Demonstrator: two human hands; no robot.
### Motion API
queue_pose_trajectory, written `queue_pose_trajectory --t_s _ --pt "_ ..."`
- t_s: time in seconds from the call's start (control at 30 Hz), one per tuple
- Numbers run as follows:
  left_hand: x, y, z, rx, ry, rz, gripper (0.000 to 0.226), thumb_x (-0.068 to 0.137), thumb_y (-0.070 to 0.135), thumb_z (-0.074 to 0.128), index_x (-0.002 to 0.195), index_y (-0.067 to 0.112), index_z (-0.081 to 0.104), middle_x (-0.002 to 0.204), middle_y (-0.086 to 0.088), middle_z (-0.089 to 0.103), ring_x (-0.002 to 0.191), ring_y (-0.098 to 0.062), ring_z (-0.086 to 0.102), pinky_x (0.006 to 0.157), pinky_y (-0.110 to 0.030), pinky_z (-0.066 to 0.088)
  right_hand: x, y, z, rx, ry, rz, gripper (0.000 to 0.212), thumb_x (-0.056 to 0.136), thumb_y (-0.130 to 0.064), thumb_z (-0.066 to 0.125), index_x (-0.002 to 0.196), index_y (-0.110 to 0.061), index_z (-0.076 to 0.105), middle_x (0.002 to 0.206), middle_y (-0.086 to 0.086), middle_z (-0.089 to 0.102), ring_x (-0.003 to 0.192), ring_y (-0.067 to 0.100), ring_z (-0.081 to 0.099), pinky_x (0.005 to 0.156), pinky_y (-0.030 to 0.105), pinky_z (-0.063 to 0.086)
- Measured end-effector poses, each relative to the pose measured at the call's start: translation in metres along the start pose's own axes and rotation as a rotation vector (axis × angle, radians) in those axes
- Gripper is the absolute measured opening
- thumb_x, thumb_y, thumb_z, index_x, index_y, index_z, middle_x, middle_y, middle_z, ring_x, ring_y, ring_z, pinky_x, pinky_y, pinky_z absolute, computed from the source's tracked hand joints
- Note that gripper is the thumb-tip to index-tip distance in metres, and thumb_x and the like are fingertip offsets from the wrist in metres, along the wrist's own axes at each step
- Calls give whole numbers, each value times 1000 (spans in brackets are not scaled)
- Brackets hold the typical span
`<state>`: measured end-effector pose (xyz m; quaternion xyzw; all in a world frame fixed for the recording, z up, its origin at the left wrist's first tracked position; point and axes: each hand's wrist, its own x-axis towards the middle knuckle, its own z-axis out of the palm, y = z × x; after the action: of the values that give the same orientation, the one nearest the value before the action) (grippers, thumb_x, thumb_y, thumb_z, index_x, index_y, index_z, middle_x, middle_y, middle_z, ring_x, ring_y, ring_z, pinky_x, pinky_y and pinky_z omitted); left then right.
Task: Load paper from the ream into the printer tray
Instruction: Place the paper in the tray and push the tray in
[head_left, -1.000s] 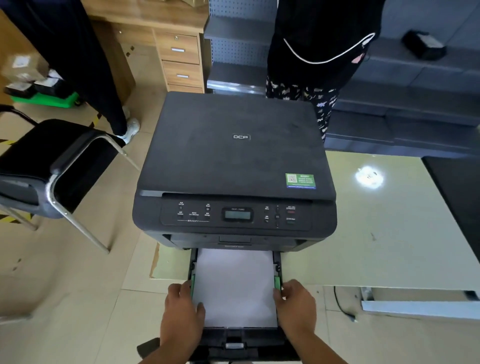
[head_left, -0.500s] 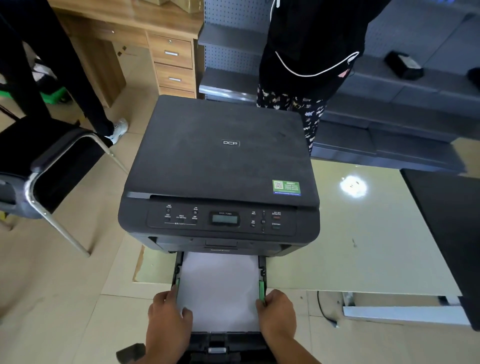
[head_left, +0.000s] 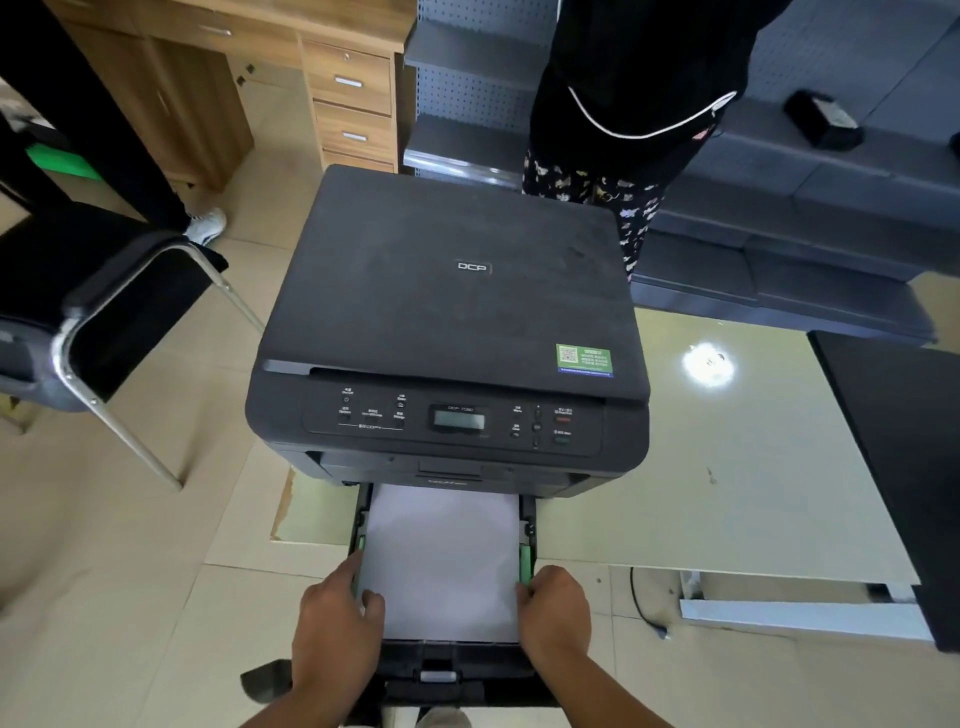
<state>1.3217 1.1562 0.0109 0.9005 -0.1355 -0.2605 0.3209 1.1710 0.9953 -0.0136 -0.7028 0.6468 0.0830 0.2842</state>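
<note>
A black DCP printer stands on a pale table. Its paper tray is pulled out toward me, and a flat stack of white paper lies in it. My left hand grips the tray's left side, thumb resting on the paper by the left green guide. My right hand grips the right side, fingers against the right green guide. No ream is in view.
The table stretches to the right, with a black slab at its far right edge. A black chair stands to the left. A person stands right behind the printer. Wooden drawers sit at the back left.
Only my viewpoint has shifted a little. Both hands stay at the tray's sides, and the tray sticks out as far as before.
</note>
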Motion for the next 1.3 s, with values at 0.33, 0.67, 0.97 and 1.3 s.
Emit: queue_pose_trajectory --t_s 0.33,0.67,0.97,1.3 --pt "11 -6 0 77 -7 -11 38 79 23 58 116 26 61 88 2 69 77 -20 58 59 -30 44 2 -3 2 9 -3 -47 23 88 -18 62 67 -10 56 62 1 56 58 19 50 46 26 32" --pt "14 -14 -2 49 -86 32 43 80 31 56 122 25 60 96 4 70 84 -16 64 65 -33 55 2 1 4 -1 8 -94 22 89 -22 63 70 -14 53 71 3 61 64 21 53 50 27 36" --pt "-29 -30 -27 272 -144 624 15 85 29 56 99 33 56 98 18 53 88 -3 49 73 -21 44 -55 16 9 -80 172 -784 30 86 -37 61 62 -25 48 57 -8 47 53 10 43 51 26 40" --pt "-45 -74 -15 510 -316 961 5 62 29 62 64 34 63 58 10 53 53 -6 50 43 -24 42 -92 24 44 -464 172 -1107 35 65 -39 67 41 -21 49 36 -3 49 31 15 44 31 23 35"
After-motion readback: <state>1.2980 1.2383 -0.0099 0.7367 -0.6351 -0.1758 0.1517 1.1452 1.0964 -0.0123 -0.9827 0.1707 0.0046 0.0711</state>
